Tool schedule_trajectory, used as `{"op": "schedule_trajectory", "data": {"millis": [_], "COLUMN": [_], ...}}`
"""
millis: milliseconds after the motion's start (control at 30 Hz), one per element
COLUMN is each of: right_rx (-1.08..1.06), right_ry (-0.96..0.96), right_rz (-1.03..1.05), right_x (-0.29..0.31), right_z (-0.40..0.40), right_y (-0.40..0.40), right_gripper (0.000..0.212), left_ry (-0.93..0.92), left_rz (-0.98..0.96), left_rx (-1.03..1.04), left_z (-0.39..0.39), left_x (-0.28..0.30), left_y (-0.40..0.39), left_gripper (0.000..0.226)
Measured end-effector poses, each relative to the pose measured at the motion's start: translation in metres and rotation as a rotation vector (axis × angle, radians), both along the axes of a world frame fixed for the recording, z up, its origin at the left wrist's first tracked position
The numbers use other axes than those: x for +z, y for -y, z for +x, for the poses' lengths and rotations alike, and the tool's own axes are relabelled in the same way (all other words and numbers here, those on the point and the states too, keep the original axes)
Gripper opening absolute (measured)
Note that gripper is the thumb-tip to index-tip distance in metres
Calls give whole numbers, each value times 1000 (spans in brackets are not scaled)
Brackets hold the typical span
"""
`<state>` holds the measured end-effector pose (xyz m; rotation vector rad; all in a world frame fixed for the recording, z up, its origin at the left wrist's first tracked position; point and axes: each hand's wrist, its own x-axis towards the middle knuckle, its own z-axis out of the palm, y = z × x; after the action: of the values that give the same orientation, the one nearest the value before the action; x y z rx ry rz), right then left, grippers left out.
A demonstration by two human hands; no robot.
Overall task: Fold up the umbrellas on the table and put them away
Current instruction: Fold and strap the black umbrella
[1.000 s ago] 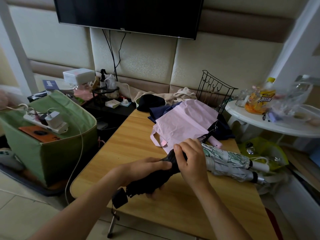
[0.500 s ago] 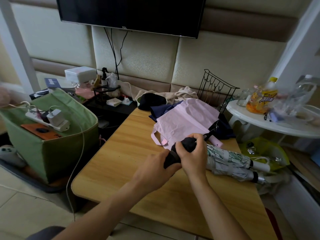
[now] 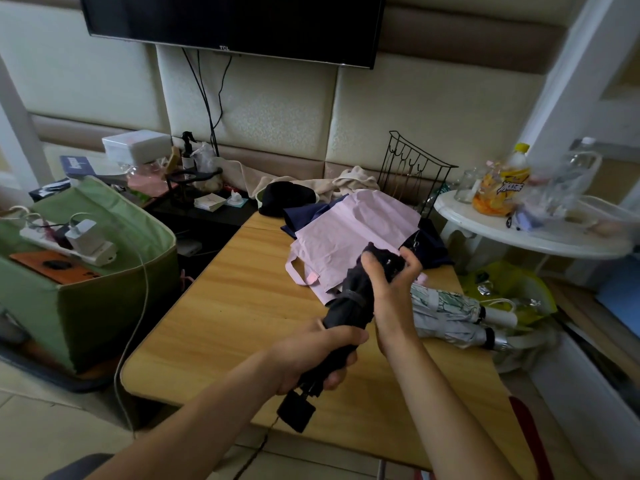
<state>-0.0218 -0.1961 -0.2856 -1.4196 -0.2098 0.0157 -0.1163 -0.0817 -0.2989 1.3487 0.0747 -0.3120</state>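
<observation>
Above the wooden desk [image 3: 221, 317], the left grip [image 3: 313, 358] wraps the folded black fabric umbrella [image 3: 349, 306] near its handle (strap fastened); the right grip [image 3: 391, 289] clasps its far tip.

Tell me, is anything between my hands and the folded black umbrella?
No. The left hand grips the folded black umbrella near its handle, and the right hand holds its top end; nothing lies between.

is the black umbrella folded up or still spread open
Folded. The black umbrella is collapsed into a tight bundle with its strap wrapped round it, gripped by the left hand low and the right hand at the top.
</observation>
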Motion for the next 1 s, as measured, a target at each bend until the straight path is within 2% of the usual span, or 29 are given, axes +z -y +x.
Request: {"op": "schedule_trajectory", "data": {"millis": [67,133,200,267,333,400,467,600,667,733,800,867,1000], "right_rx": [55,198,285,290,324,351,299,192,195,186,162,183,221], "right_ry": [-111,-207,-242,-202,-140,-43,122,322,363,425,470,461,413], "right_rz": [-136,-345,-528,-684,-836,-1008,-1172,-1439,-1458,-1394,-1365,-1365,-1456], "right_x": [6,7,4,6,10,12,5,-16,-26,-32,-36,-40,-57], "right_z": [-4,-7,-8,-8,-4,-1,7,19,23,26,30,32,34], "right_y": [4,11,23,38,57,76,93,123,134,142,146,148,142], "right_gripper": [82,78,52,32,33,47,60,76,76,79,88,90,63], "left_ry": [50,118,156,98,97,249,374,537,627,658,607,576,542], "left_rz": [-6,28,32,84,319,628,829,997,1111,1203,1212,1206,1192], "left_rx": [102,153,80,-50,-190,-217,-103,411,499,425,313,283,310], "left_z": [4,7,9,8,6,11,19,37,46,53,57,62,72], "left_x": [-2,-4,-7,-11,-11,-15,-21,-31,-38,-48,-55,-59,-61], "left_y": [9,19,31,41,46,47,48,56,61,65,71,73,74], "left_gripper": [21,27,40,42,37,22,16,3,33,52,54,50,52]}}
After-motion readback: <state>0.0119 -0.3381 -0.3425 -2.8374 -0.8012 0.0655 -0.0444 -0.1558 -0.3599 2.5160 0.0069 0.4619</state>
